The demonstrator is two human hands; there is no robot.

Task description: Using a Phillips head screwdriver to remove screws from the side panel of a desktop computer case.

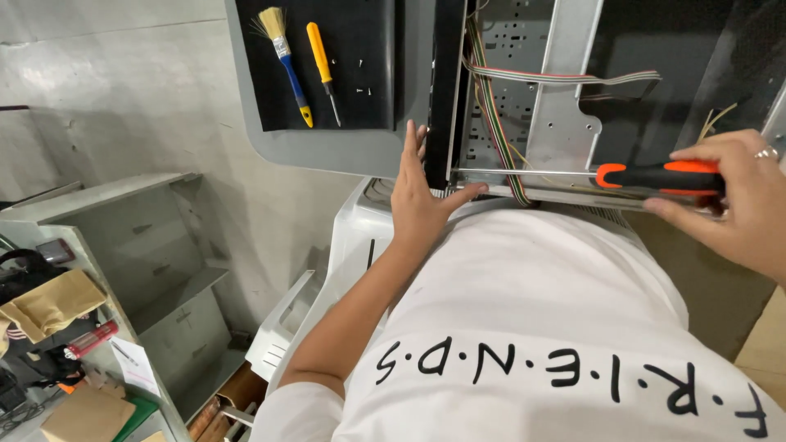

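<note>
**Opened appliance braced while a long screwdriver reaches in**

The opened appliance chassis stands on edge against the person's body, its ribbon wiring exposed. The left hand presses flat and unclenched on the frame edge, seemingly to steady it. The right hand has its grip clenched around the orange-and-black screwdriver, its shaft level along the lower rail. A brush and yellow screwdriver lie on the dark panel, near at hand.

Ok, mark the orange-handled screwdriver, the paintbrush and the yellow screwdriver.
Orange-handled screwdriver [655,176]: head view, on its handle.
Paintbrush [291,78]: head view, on its blue handle.
Yellow screwdriver [318,53]: head view, on its yellow handle.
</note>
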